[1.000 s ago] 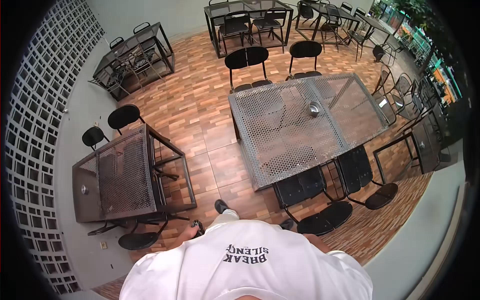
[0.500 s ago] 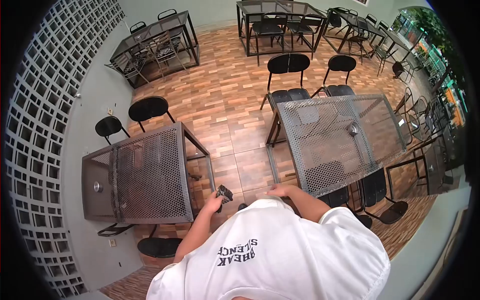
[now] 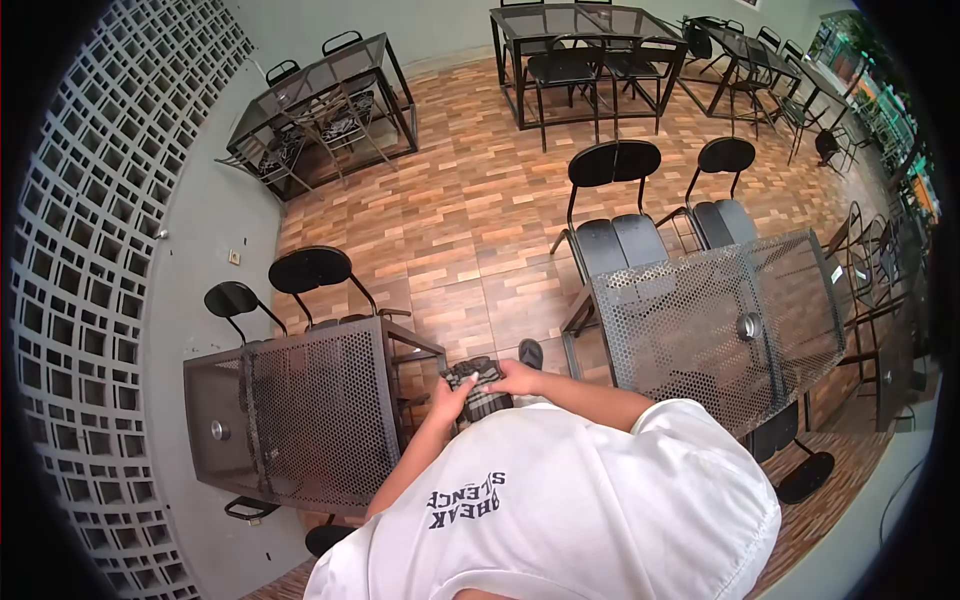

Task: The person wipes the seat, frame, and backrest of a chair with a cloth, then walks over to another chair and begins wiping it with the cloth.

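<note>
A dark cloth with a pale checked pattern [image 3: 484, 403] is held between my two hands in front of my waist. My left hand [image 3: 449, 396] grips its left side, thumb on top. On the other side, my right hand [image 3: 517, 379] has its fingers closed on the right edge. The lower part of the cloth hangs down toward my white shirt [image 3: 560, 490]. My fingertips beneath the cloth are hidden.
A perforated metal table [image 3: 320, 410] stands close on my left, another mesh table [image 3: 690, 310] on my right. Each bears a round metal ashtray-like dish. Black chairs [image 3: 612, 225] line both. Tiled floor [image 3: 440, 240] runs between toward farther tables. My sandalled foot [image 3: 531, 353] shows ahead.
My right hand has moved left and taken hold of the cloth, which only my left hand held before. The cloth is more spread out. The view has shifted, and a foot has come forward.
</note>
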`<state>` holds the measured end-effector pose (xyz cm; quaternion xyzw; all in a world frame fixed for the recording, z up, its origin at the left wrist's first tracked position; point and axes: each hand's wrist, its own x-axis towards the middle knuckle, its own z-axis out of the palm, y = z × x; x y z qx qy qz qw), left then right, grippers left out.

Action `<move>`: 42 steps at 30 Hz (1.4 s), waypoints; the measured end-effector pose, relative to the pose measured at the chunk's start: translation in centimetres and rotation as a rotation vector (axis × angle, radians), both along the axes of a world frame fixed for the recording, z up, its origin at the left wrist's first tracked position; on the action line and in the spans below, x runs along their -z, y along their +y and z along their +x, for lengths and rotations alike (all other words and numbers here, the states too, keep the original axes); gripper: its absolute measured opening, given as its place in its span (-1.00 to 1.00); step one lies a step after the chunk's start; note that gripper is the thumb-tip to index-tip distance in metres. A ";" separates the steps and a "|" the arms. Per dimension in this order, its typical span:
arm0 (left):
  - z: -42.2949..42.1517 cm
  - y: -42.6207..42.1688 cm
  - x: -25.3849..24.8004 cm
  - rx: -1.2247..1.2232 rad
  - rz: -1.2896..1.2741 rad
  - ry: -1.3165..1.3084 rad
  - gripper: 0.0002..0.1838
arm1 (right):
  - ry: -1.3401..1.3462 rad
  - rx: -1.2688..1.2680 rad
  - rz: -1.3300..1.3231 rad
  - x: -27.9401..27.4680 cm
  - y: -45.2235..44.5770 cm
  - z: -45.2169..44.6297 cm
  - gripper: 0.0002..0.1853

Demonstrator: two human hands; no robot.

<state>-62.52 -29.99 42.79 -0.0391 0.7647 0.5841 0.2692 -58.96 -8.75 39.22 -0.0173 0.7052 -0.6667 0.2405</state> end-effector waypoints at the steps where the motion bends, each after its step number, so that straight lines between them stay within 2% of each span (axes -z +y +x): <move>1: -1.9 1.2 -0.3 0.059 -0.042 0.017 -0.54 | 0.006 0.009 -0.006 1.0 1.8 -2.3 -0.47; 4: -7.3 4.6 0.5 0.015 0.094 -0.084 -0.60 | -0.064 0.126 -0.146 3.7 6.9 -7.8 -0.61; 6: -10.4 5.8 1.6 -0.009 0.160 -0.151 -0.62 | -0.189 0.212 -0.131 4.2 10.1 -11.8 -0.59; 8: -13.6 5.9 2.7 0.016 0.148 -0.012 -0.68 | -0.319 0.281 -0.095 3.6 13.6 -14.9 -0.57; 10: -16.6 5.7 3.7 0.027 0.158 0.060 -0.71 | -0.384 0.432 0.356 1.9 16.9 -17.7 -0.43; 11: -17.8 5.0 4.2 -0.039 0.125 -0.019 -0.72 | -0.383 0.442 0.363 2.7 18.6 -18.5 -0.43; 13: -19.6 3.3 4.9 -0.061 0.065 -0.098 -0.72 | -0.144 0.439 0.757 7.2 23.0 -18.3 -0.30; 16: -21.0 1.4 4.5 -0.011 -0.001 -0.144 -0.77 | -0.321 0.409 0.942 10.6 28.6 -16.5 -0.20; 17: -21.6 0.6 5.7 0.040 0.027 -0.103 -0.80 | -0.400 0.401 0.998 11.1 30.1 -16.0 -0.18; 18: -22.4 -1.3 9.2 0.094 0.061 -0.060 -0.81 | -0.450 0.430 0.985 10.6 31.1 -15.3 -0.16; 20: -26.0 -3.9 17.2 0.042 0.114 -0.190 -0.80 | -0.514 0.506 0.979 9.0 32.5 -14.2 -0.15; 23: -35.6 -2.1 15.6 0.129 0.058 -0.171 -0.79 | -0.578 0.749 0.888 8.0 31.7 -13.7 -0.18; 27: -48.6 4.4 9.6 0.215 -0.033 -0.099 -0.79 | -0.868 0.765 0.869 8.8 28.7 -16.6 -0.22; 29: -56.2 6.7 10.0 0.365 -0.055 0.007 -0.76 | -0.742 0.590 0.879 8.6 26.8 -20.0 -0.27; 31: -63.4 8.9 10.1 0.513 -0.083 0.117 -0.73 | -0.504 0.675 0.869 9.2 24.6 -23.9 -0.34; 33: -69.0 11.8 8.9 0.919 -0.351 0.372 -0.60 | -0.336 0.880 0.736 9.0 22.6 -27.4 -0.45; 34: -70.7 13.7 8.5 1.117 -0.481 0.513 -0.54 | -0.350 0.921 0.730 8.2 22.0 -28.5 -0.45; 35: -71.8 16.0 7.9 1.155 -0.471 0.531 -0.54 | -0.342 0.919 0.712 5.6 21.3 -29.4 -0.47; 36: -72.3 18.6 6.5 1.281 -0.580 0.534 -0.49 | -0.330 0.915 0.696 3.9 21.3 -29.8 -0.50; 38: -72.3 23.8 4.4 1.512 -0.810 0.549 -0.39 | -0.338 1.007 0.693 5.3 21.7 -28.7 -0.51; 41: -69.5 30.3 7.0 1.597 -0.742 0.540 -0.37 | -0.341 1.127 0.673 8.7 21.1 -25.5 -0.53; 42: -67.7 32.2 7.8 1.601 -0.689 0.525 -0.36 | -0.425 1.276 0.575 9.9 21.3 -24.1 -0.55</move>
